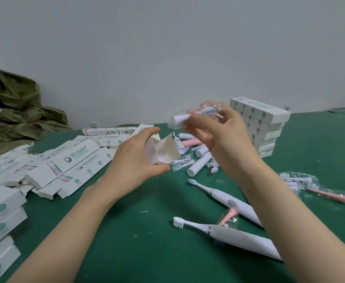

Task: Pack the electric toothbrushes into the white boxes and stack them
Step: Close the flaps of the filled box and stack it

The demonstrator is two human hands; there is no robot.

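My left hand [135, 157] grips a white box [163, 150] over the green table, its end flaps open toward the right. Just above and right of it, my right hand [222, 135] pinches a white brush head in clear wrap [190, 117]. Two white electric toothbrushes lie in front of my right forearm, one nearer [235, 236] and one farther [222, 196]. Loose handles and wrapped brush heads [196, 160] are heaped behind the box. A stack of white boxes [261, 123] stands at the back right.
Open empty boxes [69, 160] lie scattered at the left, with more stacked boxes [0, 217] at the left edge. A bag of wrapped heads [310, 186] lies at the right. Green fabric [18, 105] is bundled at the back left, against the grey wall.
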